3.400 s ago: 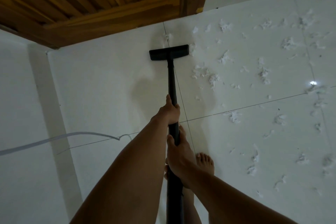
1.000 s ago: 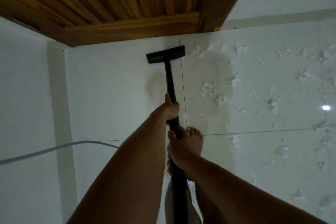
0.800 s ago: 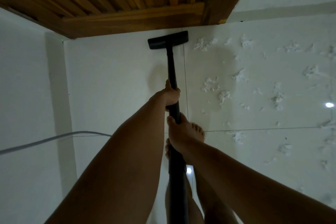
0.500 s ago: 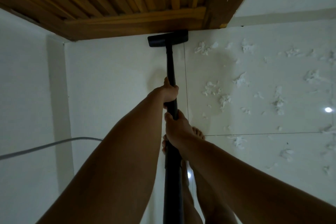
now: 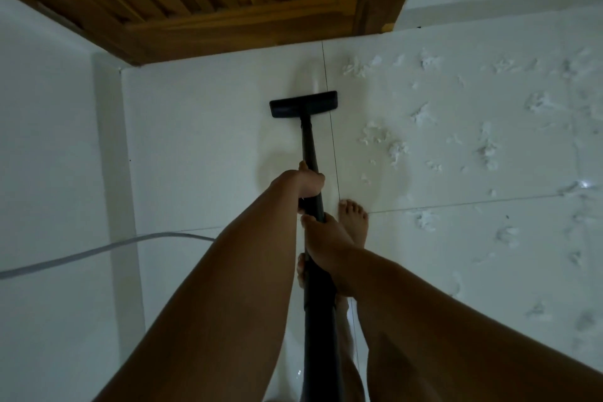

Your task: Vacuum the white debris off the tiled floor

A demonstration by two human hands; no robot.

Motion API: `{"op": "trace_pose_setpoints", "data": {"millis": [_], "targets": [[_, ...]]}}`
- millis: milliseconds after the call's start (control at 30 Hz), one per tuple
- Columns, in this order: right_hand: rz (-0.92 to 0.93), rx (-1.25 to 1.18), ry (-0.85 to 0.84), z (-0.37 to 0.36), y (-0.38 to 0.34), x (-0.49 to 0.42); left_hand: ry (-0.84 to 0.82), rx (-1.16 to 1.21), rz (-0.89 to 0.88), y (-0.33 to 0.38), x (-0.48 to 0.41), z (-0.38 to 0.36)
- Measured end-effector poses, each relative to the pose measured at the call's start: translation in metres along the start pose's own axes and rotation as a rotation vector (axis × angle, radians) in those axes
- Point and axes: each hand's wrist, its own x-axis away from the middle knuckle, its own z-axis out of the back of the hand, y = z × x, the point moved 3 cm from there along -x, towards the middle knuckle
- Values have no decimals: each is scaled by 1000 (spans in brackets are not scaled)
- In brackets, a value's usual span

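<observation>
Left hand [image 5: 309, 182] curled round the black vacuum wand [image 5: 308, 143], higher up the shaft. Right hand [image 5: 326, 246] grips the same wand just below it, thumb along the top. The floor nozzle [image 5: 303, 104] sits flat on bare tiled floor [image 5: 195, 147], its right end over a grout line.

White debris [image 5: 396, 151] lies right of the wand and both hands, in scattered clumps across the right-hand tiles. One clump sits ahead-right of the nozzle, near the wooden frame [image 5: 235, 19]. None is touching the nozzle.

The frame's edge runs ahead of the nozzle, with a strip of bare tile between them. There is open tile left of the nozzle up to a pale wall strip [image 5: 109, 140]. A grey cable [image 5: 98, 250] crosses the floor at left and passes behind the left forearm. A bare foot [image 5: 354, 215] stands just right of the wand, near the grout crossing.
</observation>
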Motion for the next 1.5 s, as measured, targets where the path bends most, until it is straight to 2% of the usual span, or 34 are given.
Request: {"op": "trace_pose_setpoints", "data": {"millis": [100, 267, 500, 567, 667, 833, 933, 967, 1000, 1033, 1067, 1133, 1200, 1233, 1300, 1367, 1433, 1467, 1500], "targets": [[-73, -69, -32, -4, 48, 4, -26, -1, 13, -28, 21, -33], [-52, -12, 46, 3, 117, 11, -44, -30, 42, -76, 37, -87], [-80, 4, 28, 19, 213, 31, -26, -23, 48, -140, 51, -164], [-45, 17, 64, 26, 243, 35, -23, -24, 60, -158, 53, -191], [111, 72, 92, 41, 291, 30, 1, -37, 78, -186, 58, -237], [67, 296, 50, 69, 382, 46, -34, -82, 76, -237, 82, -322], [94, 247, 63, 83, 427, 54, -77, -51, 83, -264, 99, -360], [82, 239, 69, 76, 424, 91, -74, -46, 79, -272, 105, -370], [95, 194, 119, 81, 440, 75, -70, -44, 71, -280, 111, -379], [120, 269, 53, 85, 460, 61, -69, -40, 73, -288, 119, -389], [162, 307, 112, 83, 472, 63, -66, -35, 68, -296, 126, -398], [200, 184, 166, 89, 503, 50, -56, -40, 59, -312, 136, -417], [100, 126, 91, 90, 540, 52, -50, -43, 45, -329, 141, -437], [85, 233, 22, 89, 561, 46, -54, -46, 47, -339, 143, -448], [70, 308, 90, 86, 599, 55, -71, -50, 61, -359, 145, -470], [93, 337, 44, 81, 627, 63, -79, -48, 68, -380, 147, -494], [113, 223, 107, 81, 658, 60, -80, -50, 69, -402, 148, -519], [59, 218, 100, 82, 676, 52, -73, -61, 63, -414, 148, -531], [71, 158, 136, 87, 705, 16, -66, -73, 64, -425, 150, -541]]}}
